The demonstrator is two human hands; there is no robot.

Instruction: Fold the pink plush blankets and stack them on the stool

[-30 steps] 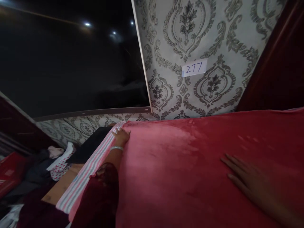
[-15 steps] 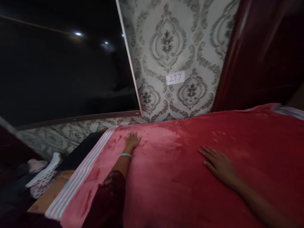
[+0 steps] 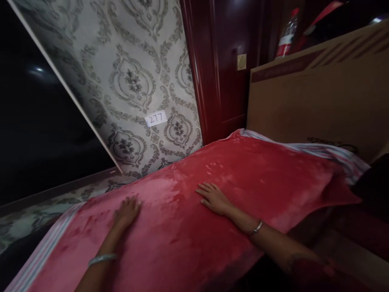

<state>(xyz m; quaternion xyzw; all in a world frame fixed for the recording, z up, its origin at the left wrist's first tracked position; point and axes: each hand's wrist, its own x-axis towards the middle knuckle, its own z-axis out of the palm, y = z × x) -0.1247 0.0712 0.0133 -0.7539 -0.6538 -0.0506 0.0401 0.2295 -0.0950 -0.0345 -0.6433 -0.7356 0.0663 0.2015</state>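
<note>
A red and pink plush blanket (image 3: 170, 227) with striped edges lies spread over a raised surface, which it hides. My left hand (image 3: 127, 211) rests on its pink part, fingers spread and palm down. On the darker red part, my right hand (image 3: 215, 198) lies flat with its fingers stretched out. Neither hand grips the cloth. A pale bangle (image 3: 102, 259) circles the left wrist, and a thin silver bangle (image 3: 257, 227) the right. The striped border (image 3: 48, 247) shows at the left end, and another bunched striped edge (image 3: 328, 152) at the right.
A large dark screen (image 3: 45, 121) stands at the left against patterned wallpaper (image 3: 133, 81). The paper label (image 3: 156, 118) on the wall reads 277. Behind the blanket's right end are a dark red door (image 3: 227, 93), a big cardboard box (image 3: 304, 97) and a bottle (image 3: 286, 38).
The view has swung to the right, bringing the box and bottle into sight. Both hands stay flat on the blanket; the left appears slightly nearer to me.
</note>
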